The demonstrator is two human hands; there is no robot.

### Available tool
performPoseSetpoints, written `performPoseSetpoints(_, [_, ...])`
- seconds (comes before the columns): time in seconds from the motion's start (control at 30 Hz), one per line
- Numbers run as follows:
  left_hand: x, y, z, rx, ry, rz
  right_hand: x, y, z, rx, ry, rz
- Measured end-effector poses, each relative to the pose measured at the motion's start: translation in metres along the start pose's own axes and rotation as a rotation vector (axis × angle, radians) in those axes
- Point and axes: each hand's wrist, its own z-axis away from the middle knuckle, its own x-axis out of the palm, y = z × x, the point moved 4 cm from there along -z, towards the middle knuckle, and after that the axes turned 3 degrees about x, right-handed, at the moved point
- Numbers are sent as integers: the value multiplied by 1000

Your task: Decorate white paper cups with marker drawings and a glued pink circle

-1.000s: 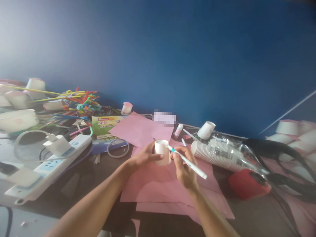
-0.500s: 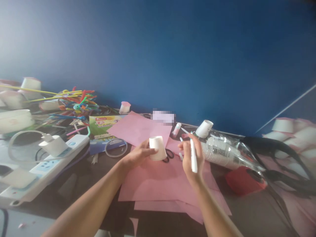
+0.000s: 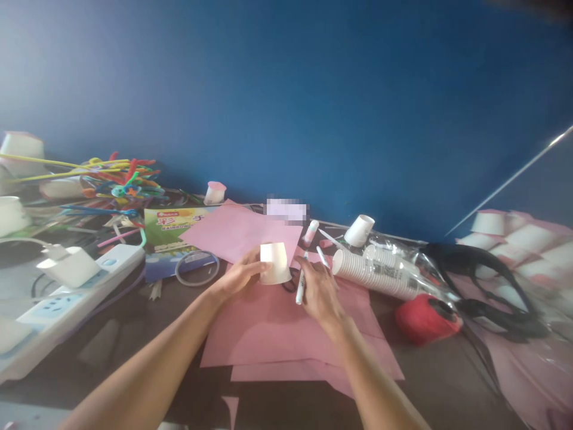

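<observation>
My left hand [image 3: 244,273] is closed on a white paper cup [image 3: 274,263], which is upside down above the pink paper [image 3: 268,334]. In my right hand [image 3: 319,288] is a white marker [image 3: 300,286], just right of the cup. A pair of black scissors [image 3: 289,282] lies partly hidden behind the cup and the marker. Beyond my right hand are another white pen [image 3: 323,257] and a glue stick [image 3: 310,233]. One more white cup [image 3: 359,230] stands tilted by the wall.
Stacked paper cups [image 3: 380,273] in plastic and a red roll [image 3: 427,321] lie on the right, near a black strap [image 3: 496,292]. On the left are a power strip [image 3: 58,304], pipe cleaners [image 3: 123,179] and a colourful packet [image 3: 168,239]. Pink-topped cups [image 3: 532,236] are piled far right.
My right hand has moved left with the marker, closer to the cup, and has turned. The whole view has shifted slightly. My left hand still holds the cup.
</observation>
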Motion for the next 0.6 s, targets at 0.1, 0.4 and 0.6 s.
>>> performPoseSetpoints(0.1, [0,2,1,27,47,-113,-7,13,-1,112,16,37])
performPoseSetpoints(0.4, [3,0,5,74,116,-459,-12,25,0,341,-175,242])
performPoseSetpoints(0.6, [8,0,13,12,118,-633,-10,30,0,378,-211,216])
